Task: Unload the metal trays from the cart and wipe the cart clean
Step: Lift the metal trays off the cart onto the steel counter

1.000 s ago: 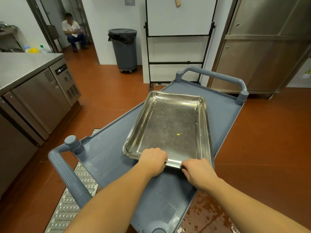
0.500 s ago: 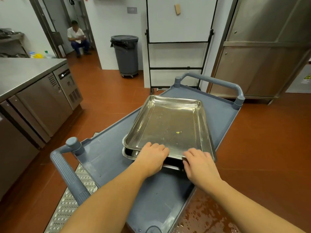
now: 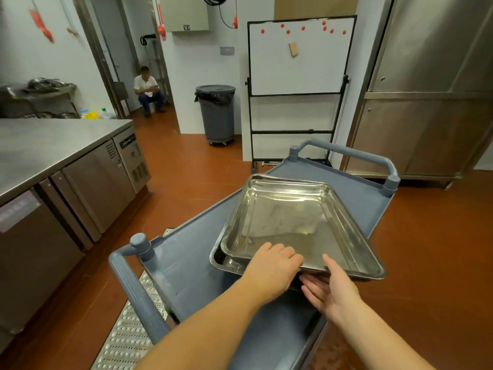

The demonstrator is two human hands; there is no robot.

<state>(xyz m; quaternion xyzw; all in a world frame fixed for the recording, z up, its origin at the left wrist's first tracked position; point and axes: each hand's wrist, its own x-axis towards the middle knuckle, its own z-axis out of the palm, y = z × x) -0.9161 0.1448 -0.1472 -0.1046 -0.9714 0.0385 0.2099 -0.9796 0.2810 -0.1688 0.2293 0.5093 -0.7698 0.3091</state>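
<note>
Left hand [image 3: 272,268] is curled over the near rim of the shallow rectangular stainless-steel tray [image 3: 293,222], gripping it. The right hand [image 3: 333,287] is flat, with straight fingers slipped under that same edge and the thumb up against the rim, not closed round it. A second ago this tray sat squarely nested on the grey-blue plastic cart [image 3: 186,263]. Now its near edge is raised and it has swung right, so its corner overhangs the cart's side. A second steel tray [image 3: 229,263] shows underneath, lying on the cart top. The top tray looks freed from the stack and ready to carry off. At least one more remains, so wiping the cart has to wait.
</note>
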